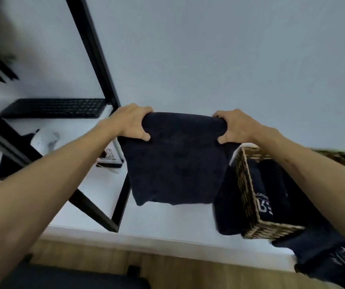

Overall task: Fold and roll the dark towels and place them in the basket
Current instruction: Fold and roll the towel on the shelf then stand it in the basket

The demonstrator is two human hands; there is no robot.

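Note:
A dark navy towel (175, 161) hangs folded in the air above the white table. My left hand (132, 122) grips its upper left corner and my right hand (233, 127) grips its upper right corner. Right of it stands a woven basket (248, 197) with dark towels (271, 184) inside, one showing white lettering. More dark cloth (225, 207) lies against the basket's left side and another dark towel (324, 255) hangs over the table's front right edge.
A black metal shelf frame (96, 59) rises at the left, its foot near the table's front. A black keyboard (54, 107), a white rounded object (46, 140) and a card with a QR code (109, 156) lie behind it. The white table edge (146, 238) runs across below.

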